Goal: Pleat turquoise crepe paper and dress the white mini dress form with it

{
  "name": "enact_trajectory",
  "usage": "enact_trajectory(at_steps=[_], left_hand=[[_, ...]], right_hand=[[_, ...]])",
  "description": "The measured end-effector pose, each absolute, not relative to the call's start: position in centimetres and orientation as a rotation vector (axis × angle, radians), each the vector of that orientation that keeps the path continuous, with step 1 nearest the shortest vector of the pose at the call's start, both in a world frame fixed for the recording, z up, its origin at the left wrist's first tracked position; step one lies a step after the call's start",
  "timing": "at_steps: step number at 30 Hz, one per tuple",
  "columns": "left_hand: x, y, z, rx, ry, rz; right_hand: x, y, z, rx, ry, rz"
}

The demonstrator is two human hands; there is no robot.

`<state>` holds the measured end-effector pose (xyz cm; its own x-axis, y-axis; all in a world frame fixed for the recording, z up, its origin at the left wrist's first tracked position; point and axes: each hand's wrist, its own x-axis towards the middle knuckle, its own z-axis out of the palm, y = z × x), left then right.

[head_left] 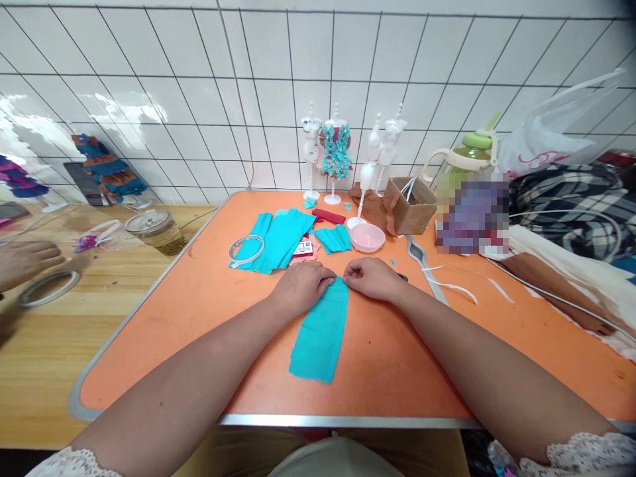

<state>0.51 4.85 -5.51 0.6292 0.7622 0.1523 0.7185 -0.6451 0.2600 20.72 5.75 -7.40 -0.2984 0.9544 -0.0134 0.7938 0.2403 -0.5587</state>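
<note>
Hands (307,287): pinched on turquoise cloth (322,338) | orange table (199,318) (tiled wall (268,99) behind)

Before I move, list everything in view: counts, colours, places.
Flat cloth strip: one, turquoise, between the hands
Loose cloth pieces: several, turquoise, behind
Round ring: one, pale, on them
Small box: one, white-red, beside them
Folded cloth: one, dark red, behind bowl
Plastic bowl: one, pink, centre
Miniature mannequins: four, white, back; one ruffled turquoise
Cardboard box: one, brown, right
Lidded jug: one, green-cream, right
Plastic bag: one, white, far right
Checked cloth: one, black-white, far right
Pixelated item: unclear, right
Lidded jar: one, clear, left
Tabletops: orange, centre; wooden, left
Tiled wall: one, white, back
Co-worker's hand: one, far left
Left hand, right hand: pinching strip's far end
</note>
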Motion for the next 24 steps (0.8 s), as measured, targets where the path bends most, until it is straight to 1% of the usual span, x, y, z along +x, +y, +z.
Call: enact_trajectory(at_steps=[4, 9, 12, 15, 17, 20, 24], left_hand=[[0.6, 4.9, -5.2, 2.752, 1.301, 0.441], [0.1, 5.6, -5.3, 2.682, 1.436, 0.602], [-0.1, 6.1, -5.9, 2.385, 1.344, 0.686], [0.4, 6.0, -6.1, 1.845, 1.227, 0.915], [0.9, 5.6, -5.9, 1.494, 1.096, 1.030], [1.5, 4.7, -5.3, 1.202, 0.909, 0.937], [1.7, 4.0, -4.8, 1.211, 1.025, 0.886]], right_hand=[[20.8, 5.6, -7.0, -1.576, -2.171, 0.726], [20.9, 5.4, -6.1, -1.408, -2.106, 0.499], [20.9, 5.3, -5.9, -1.383, -2.082, 0.555], [20.7, 5.1, -5.8, -1.386, -1.949, 0.668], [20.3, 4.9, -5.6, -1.402, -1.779, 0.668], [19.7, 4.4, -5.3, -1.393, -1.654, 0.689], [19.3, 3.9, -5.1, -1.315, -1.679, 0.836]])
